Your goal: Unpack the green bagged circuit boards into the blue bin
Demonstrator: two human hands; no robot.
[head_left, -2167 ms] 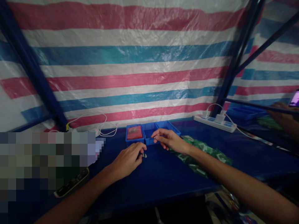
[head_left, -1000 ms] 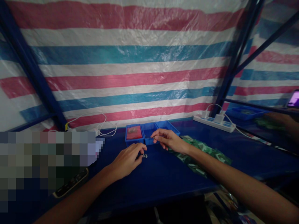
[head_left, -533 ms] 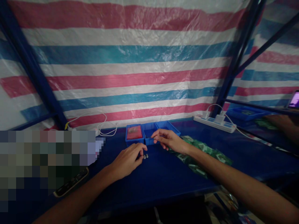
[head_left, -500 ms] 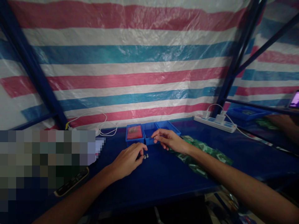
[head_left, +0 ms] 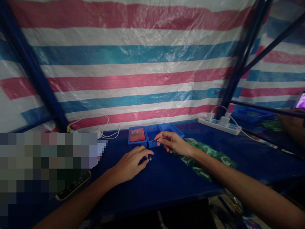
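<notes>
Evidently the trouble at this bench lies in how small the pieces are. The right hand (head_left: 172, 142) has thumb and forefinger pinched together on a tiny piece (head_left: 157, 140), too small to identify, with its other fingers loosely curled; it hangs just in front of the middle blue tray (head_left: 153, 144). Such a grip rests on the fingertips alone, so a slight roll of the thumb could let the piece slip and drop either into the tray or onto the dark blue table (head_left: 164, 184), where poor light would make it hard to find. The left hand (head_left: 132, 162) lies low over the tabletop, thumb and forefinger parted around small metal parts (head_left: 149, 158); whether either fingertip touches them cannot be told, and their exact number is unclear. If the forefinger came down off-centre, it might flick one away instead of trapping it, and rounded parts, if that is what they are, could roll towards the near edge. Green packets (head_left: 207, 154) lie spread beneath and beside the right forearm; a careless sweep of that arm could drag them, or hide a dropped piece among them. Red packaging (head_left: 137, 135) fills the left-hand tray (head_left: 137, 144), well apart from those packets.
</notes>
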